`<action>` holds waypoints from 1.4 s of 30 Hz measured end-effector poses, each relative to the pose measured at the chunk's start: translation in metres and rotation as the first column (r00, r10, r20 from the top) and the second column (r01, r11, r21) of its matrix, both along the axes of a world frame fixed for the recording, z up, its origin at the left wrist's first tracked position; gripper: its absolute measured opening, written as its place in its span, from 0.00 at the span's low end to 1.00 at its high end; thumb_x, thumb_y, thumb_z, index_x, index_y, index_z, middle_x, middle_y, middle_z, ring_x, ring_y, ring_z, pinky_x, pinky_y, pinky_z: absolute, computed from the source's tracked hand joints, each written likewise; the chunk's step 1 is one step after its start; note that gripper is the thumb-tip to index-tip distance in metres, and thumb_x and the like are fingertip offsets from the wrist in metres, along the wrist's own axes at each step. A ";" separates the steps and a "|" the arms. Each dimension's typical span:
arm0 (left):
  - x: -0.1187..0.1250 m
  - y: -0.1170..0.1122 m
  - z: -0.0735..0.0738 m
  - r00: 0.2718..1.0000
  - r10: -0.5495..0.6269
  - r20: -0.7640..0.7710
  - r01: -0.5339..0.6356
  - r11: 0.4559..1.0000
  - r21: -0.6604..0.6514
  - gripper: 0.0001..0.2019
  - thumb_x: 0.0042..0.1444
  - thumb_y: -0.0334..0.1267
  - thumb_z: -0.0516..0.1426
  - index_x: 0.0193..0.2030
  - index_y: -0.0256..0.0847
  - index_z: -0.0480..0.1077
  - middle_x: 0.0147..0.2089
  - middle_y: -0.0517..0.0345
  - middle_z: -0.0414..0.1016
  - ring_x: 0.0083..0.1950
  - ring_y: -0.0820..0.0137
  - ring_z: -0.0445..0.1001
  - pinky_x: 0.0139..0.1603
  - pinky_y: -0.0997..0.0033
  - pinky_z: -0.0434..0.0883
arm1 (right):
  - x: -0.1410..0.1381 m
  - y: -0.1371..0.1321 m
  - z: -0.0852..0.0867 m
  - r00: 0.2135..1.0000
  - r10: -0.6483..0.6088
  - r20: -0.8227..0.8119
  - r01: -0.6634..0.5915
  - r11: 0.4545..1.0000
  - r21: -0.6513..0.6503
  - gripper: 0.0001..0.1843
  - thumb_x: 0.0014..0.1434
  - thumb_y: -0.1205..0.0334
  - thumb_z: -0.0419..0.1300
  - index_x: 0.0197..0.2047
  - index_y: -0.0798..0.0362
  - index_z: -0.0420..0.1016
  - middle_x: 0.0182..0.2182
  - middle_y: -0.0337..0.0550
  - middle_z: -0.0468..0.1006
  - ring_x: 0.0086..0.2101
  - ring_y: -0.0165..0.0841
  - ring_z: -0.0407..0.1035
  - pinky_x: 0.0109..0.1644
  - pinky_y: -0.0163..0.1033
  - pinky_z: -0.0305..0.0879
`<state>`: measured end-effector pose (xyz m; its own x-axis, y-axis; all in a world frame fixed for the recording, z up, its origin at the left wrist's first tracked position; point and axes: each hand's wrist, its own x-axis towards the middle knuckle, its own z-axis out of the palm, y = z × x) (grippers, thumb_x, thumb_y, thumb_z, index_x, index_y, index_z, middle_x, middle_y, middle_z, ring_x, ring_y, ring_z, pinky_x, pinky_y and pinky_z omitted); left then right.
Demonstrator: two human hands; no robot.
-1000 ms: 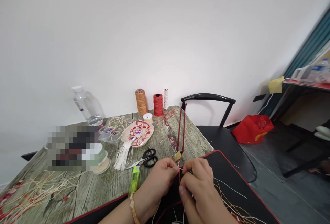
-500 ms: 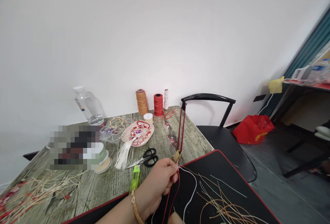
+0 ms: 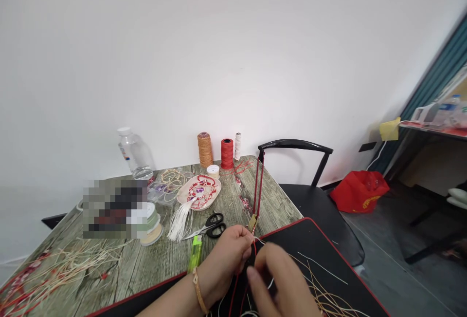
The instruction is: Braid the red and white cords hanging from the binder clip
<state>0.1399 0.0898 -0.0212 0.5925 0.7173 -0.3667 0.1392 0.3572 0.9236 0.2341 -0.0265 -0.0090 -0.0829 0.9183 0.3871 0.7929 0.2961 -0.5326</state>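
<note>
My left hand (image 3: 226,258) pinches the red cords (image 3: 257,190) just below a small brass clip (image 3: 253,222). These doubled cords stretch taut up to the black chair's back rail. My right hand (image 3: 280,280) is close beside the left, low over the black desk mat (image 3: 321,239), with its fingers bunched near a white cord (image 3: 270,284). Whether those fingers hold that cord is hidden. Loose tan and white cords (image 3: 321,283) fan out across the mat to the right.
On the wooden table (image 3: 262,200) lie scissors (image 3: 213,226), a green lighter (image 3: 195,253) and a cream dish (image 3: 199,192) with a white tassel (image 3: 180,222). Spools of thread (image 3: 226,154) and a plastic bottle (image 3: 134,154) stand behind. A black chair (image 3: 314,210) adjoins the table.
My right hand has come back up over the mat from the bottom edge, covering the cords. My left hand stays at the clip. The whole view has shifted slightly.
</note>
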 end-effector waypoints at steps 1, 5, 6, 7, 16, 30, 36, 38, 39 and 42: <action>0.000 0.000 0.000 1.000 -0.005 0.005 0.005 1.000 0.006 0.12 0.49 0.45 0.58 0.25 0.42 0.60 0.15 0.73 0.55 0.14 0.81 0.46 0.16 0.77 0.43 | 0.006 0.008 -0.003 0.991 -0.130 -0.028 0.130 0.991 -0.001 0.07 0.66 0.65 0.49 0.38 0.54 0.67 0.31 0.45 0.73 0.31 0.36 0.69 0.34 0.42 0.68; 0.000 -0.002 -0.001 1.000 -0.013 0.013 0.012 0.999 0.041 0.12 0.49 0.46 0.57 0.26 0.42 0.61 0.15 0.72 0.56 0.15 0.81 0.48 0.16 0.77 0.44 | 0.016 0.030 -0.019 0.859 -0.353 -0.372 0.304 0.935 -0.183 0.03 0.59 0.66 0.54 0.35 0.50 0.61 0.29 0.40 0.72 0.30 0.34 0.70 0.35 0.39 0.67; 0.000 -0.003 -0.001 1.000 -0.012 0.014 0.011 0.999 0.050 0.12 0.49 0.46 0.57 0.26 0.42 0.61 0.15 0.73 0.56 0.15 0.81 0.48 0.16 0.77 0.44 | 0.015 0.033 -0.024 0.808 -0.329 -0.489 0.248 0.942 -0.225 0.04 0.57 0.66 0.55 0.35 0.50 0.60 0.29 0.39 0.72 0.30 0.34 0.70 0.35 0.39 0.67; 0.000 -0.003 -0.001 1.000 -0.011 0.015 0.010 0.998 0.058 0.12 0.50 0.46 0.58 0.27 0.42 0.62 0.15 0.73 0.56 0.15 0.81 0.48 0.16 0.77 0.45 | 0.012 0.036 -0.028 0.734 -0.308 -0.605 0.183 0.948 -0.260 0.05 0.56 0.66 0.55 0.35 0.50 0.60 0.28 0.39 0.72 0.29 0.33 0.71 0.34 0.38 0.68; 0.004 -0.007 -0.002 0.998 -0.043 0.039 0.040 0.995 0.086 0.09 0.53 0.41 0.56 0.28 0.41 0.61 0.16 0.73 0.57 0.16 0.80 0.50 0.19 0.78 0.47 | -0.001 0.042 -0.027 0.247 -0.452 -0.857 0.025 0.887 -0.460 0.09 0.54 0.61 0.53 0.37 0.49 0.55 0.18 0.25 0.60 0.14 0.22 0.51 0.16 0.27 0.47; 0.000 -0.002 0.002 0.998 -0.048 0.037 0.047 0.998 0.035 0.06 0.49 0.34 0.53 0.35 0.39 0.68 0.15 0.73 0.55 0.16 0.80 0.47 0.17 0.77 0.46 | 0.010 0.048 -0.035 0.381 -0.433 -0.817 0.174 0.901 -0.397 0.07 0.51 0.63 0.56 0.32 0.50 0.59 0.19 0.28 0.62 0.19 0.24 0.52 0.23 0.31 0.46; 0.000 -0.004 0.003 0.998 -0.019 0.056 0.016 0.999 0.042 0.07 0.49 0.34 0.54 0.36 0.38 0.69 0.14 0.73 0.55 0.15 0.80 0.47 0.17 0.77 0.46 | 0.013 0.050 -0.041 0.474 -0.433 -0.766 0.205 0.901 -0.383 0.04 0.52 0.61 0.54 0.30 0.51 0.62 0.22 0.33 0.64 0.22 0.27 0.55 0.25 0.33 0.50; 0.000 -0.004 0.003 0.998 -0.011 0.059 0.009 0.999 0.038 0.07 0.48 0.34 0.54 0.36 0.38 0.69 0.14 0.73 0.55 0.15 0.80 0.47 0.17 0.77 0.46 | 0.013 0.050 -0.041 0.479 -0.442 -0.759 0.210 0.897 -0.390 0.04 0.53 0.62 0.54 0.30 0.51 0.62 0.20 0.32 0.63 0.21 0.27 0.54 0.25 0.34 0.50; 0.001 -0.004 0.003 0.998 -0.008 0.058 0.006 0.999 0.037 0.07 0.48 0.34 0.54 0.36 0.38 0.69 0.14 0.73 0.55 0.15 0.80 0.47 0.17 0.77 0.46 | 0.013 0.050 -0.041 0.484 -0.444 -0.754 0.214 0.896 -0.390 0.04 0.53 0.62 0.54 0.29 0.51 0.62 0.20 0.32 0.63 0.21 0.28 0.54 0.25 0.34 0.50; 0.001 -0.005 0.004 0.998 -0.003 0.056 0.001 0.999 0.035 0.08 0.48 0.32 0.53 0.35 0.38 0.70 0.14 0.73 0.55 0.15 0.80 0.47 0.17 0.77 0.46 | 0.014 0.049 -0.039 0.510 -0.439 -0.739 0.222 0.898 -0.381 0.05 0.53 0.63 0.55 0.27 0.52 0.63 0.21 0.33 0.64 0.23 0.29 0.56 0.26 0.34 0.51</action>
